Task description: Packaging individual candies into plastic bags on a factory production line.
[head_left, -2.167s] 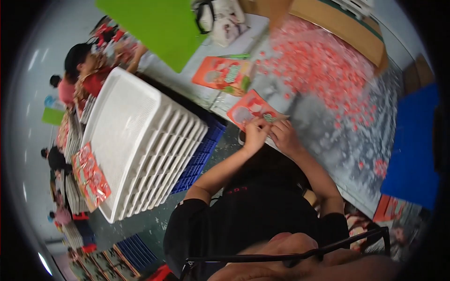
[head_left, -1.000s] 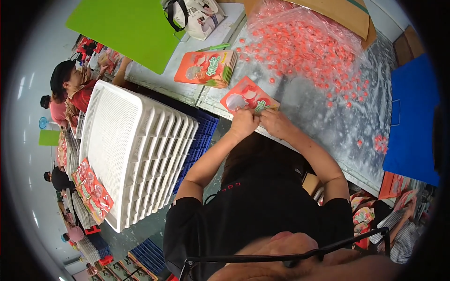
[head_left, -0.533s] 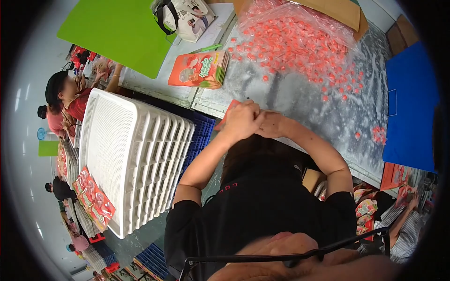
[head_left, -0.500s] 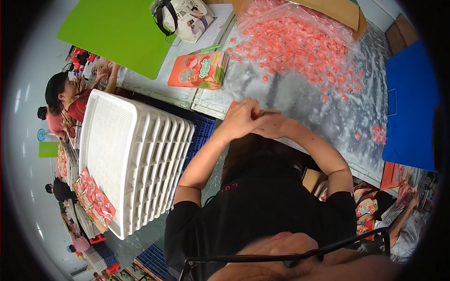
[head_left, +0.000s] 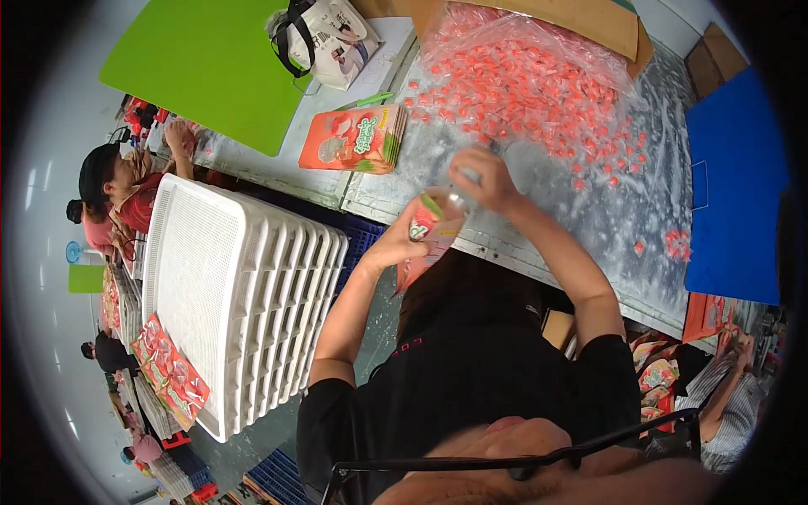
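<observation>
My left hand (head_left: 394,247) grips a red and green printed pouch (head_left: 421,263) in front of the table's near edge. The pouch is tilted, with its upper end toward my right hand. My right hand (head_left: 486,178) is just above that end, fingers curled together. Something clear and shiny shows between it and the pouch, too blurred to name. Beyond my hands lies a large heap of small wrapped red pieces (head_left: 539,93), spilling from a clear plastic bag. To the left of it rests a stack of similar flat pouches (head_left: 353,139).
White stacked trays (head_left: 202,252) stand on my left, a red packet (head_left: 168,370) on them. A green panel (head_left: 210,67) and a printed tote bag (head_left: 332,42) are at the back left. A blue panel (head_left: 736,194) stands at right. Other people work on both sides.
My right hand has moved up and right, away from my left hand. The pouch, mostly hidden before, now shows in my left hand with its upper end uncovered.
</observation>
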Tool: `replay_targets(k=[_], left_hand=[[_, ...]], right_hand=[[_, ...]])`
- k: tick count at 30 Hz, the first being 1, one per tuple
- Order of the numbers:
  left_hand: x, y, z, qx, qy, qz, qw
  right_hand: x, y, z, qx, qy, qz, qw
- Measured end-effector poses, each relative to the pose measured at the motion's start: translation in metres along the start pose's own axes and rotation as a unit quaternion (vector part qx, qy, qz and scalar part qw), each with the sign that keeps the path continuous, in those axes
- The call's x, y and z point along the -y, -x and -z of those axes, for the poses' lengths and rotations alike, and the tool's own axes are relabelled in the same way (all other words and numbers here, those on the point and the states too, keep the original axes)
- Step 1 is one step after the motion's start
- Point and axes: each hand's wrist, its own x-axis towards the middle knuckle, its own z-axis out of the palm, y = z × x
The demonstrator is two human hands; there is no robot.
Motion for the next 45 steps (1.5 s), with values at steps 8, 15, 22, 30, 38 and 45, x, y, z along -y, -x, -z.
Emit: replay_targets(k=[8,15,22,30,38,45], left_hand=[[0.029,0.014,-0.001,-0.028,0.01,-0.032,0.999],[0.044,0.017,0.004,-0.035,-0.008,-0.031,0.999],[0.044,0.018,-0.003,-0.068,0.001,-0.036,0.997],[0.042,0.023,-0.006,-0.082,0.017,-0.037,0.996],[0.036,0.027,-0.006,-0.102,0.006,-0.041,0.994],[0.041,0.028,0.001,-0.09,0.03,-0.019,0.995]], right_hand=[[-0.084,0.012,-0.027,0.067,0.385,-0.106,0.914],[-0.066,0.086,0.01,0.061,0.132,-0.16,0.976],[-0.04,0.103,0.048,-0.104,-0.244,-0.276,0.924],[-0.063,0.11,0.057,-0.027,-0.09,-0.269,0.959],[-0.051,0.107,0.059,0.073,0.213,-0.192,0.955],[-0.064,0.138,0.08,-0.002,0.276,-0.233,0.932]])
